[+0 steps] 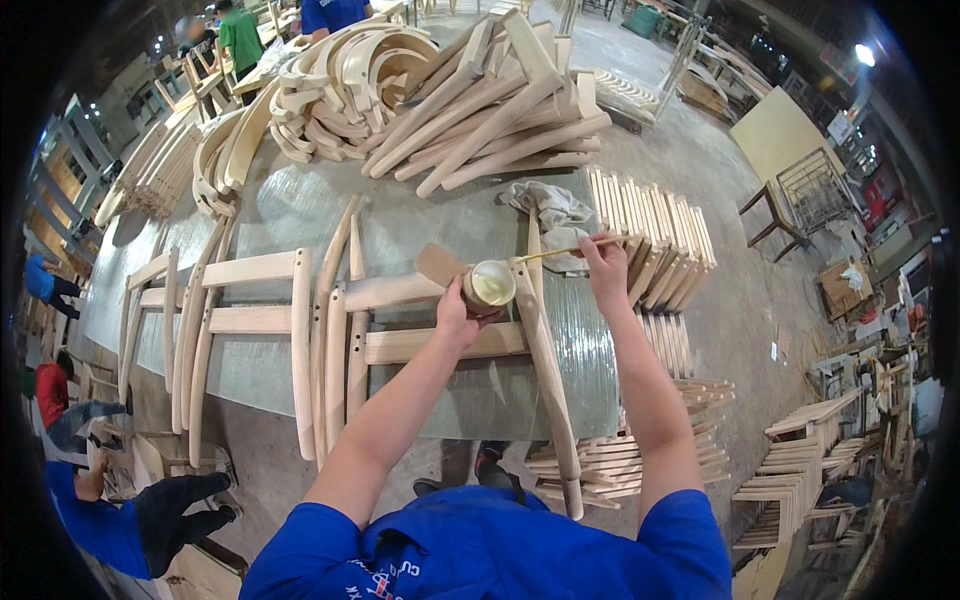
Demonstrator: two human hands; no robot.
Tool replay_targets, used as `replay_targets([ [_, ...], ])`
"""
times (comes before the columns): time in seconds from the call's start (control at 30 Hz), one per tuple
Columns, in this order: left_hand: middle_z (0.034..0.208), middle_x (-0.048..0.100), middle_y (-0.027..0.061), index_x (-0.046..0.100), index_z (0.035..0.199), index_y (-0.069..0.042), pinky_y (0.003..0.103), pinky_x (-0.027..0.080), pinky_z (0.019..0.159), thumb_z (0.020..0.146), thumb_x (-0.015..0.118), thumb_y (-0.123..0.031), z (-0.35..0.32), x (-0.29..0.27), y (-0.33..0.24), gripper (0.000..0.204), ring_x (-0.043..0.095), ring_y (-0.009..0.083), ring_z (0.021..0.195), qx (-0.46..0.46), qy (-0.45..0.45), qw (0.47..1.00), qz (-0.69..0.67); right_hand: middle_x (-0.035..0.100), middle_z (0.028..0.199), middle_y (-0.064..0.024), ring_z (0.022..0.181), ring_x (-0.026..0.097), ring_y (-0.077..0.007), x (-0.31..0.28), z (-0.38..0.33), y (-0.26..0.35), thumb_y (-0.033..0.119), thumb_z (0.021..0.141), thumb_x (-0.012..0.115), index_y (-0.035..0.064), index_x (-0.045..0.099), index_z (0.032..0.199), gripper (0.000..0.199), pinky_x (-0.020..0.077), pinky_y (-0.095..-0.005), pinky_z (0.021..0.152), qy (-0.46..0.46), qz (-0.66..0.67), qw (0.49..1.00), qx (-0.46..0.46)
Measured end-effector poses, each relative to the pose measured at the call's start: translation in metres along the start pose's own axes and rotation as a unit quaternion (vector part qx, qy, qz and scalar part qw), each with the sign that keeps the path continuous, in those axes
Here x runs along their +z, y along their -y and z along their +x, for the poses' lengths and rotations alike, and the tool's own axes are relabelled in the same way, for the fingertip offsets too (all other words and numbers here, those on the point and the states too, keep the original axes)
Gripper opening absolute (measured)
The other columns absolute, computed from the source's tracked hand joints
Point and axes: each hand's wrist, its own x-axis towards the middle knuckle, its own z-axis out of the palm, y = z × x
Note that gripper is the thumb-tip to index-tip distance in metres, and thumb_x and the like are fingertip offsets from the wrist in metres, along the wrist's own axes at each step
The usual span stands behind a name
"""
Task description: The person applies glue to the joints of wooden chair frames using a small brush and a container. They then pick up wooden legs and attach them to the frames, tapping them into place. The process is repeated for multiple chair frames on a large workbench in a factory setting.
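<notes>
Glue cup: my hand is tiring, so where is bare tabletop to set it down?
The left hand holds the glue cup. Bare tabletop lies between the chair frames and the heap of curved parts. The cloth and stacked slats crowd the right.

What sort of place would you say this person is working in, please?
Most likely a furniture workshop: piled unfinished wooden chair parts, chair frames on the bench, and the left hand holding a glue pot.

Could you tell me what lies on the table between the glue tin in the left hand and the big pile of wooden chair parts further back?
In the head view, a crumpled grey rag lies between the glue tin and the pile of wooden parts; otherwise bare table.
</notes>
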Motion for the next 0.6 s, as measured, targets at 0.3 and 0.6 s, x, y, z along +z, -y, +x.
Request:
replay_targets([
  [0.3,0.126,0.047,0.0137,0.041,0.127,-0.009,0.051,0.047,0.086,0.097,0.028,-0.040,-0.058,-0.061,0.013,0.045,0.051,0.0318,0.110,-0.052,0.011,0.999,-0.004,0.058,0.069,-0.0062,0.072,0.056,-0.0250,0.030,0.010,0.013,0.022,0.081,0.062,0.0077,0.058,0.077,0.015,0.0404,-0.0384,0.069,0.089,-0.397,0.891,-0.203],
  [0.6,0.121,0.051,0.0177,0.042,0.126,-0.004,0.050,0.051,0.082,0.097,0.026,-0.040,-0.093,-0.091,0.021,0.049,0.055,0.0324,0.106,-0.055,-0.020,0.998,0.013,0.056,0.069,-0.0053,0.076,0.055,-0.0242,0.040,0.011,0.010,0.024,0.082,0.061,0.0104,0.057,0.077,0.015,0.0372,-0.0387,0.072,0.098,-0.446,0.864,-0.211],
])
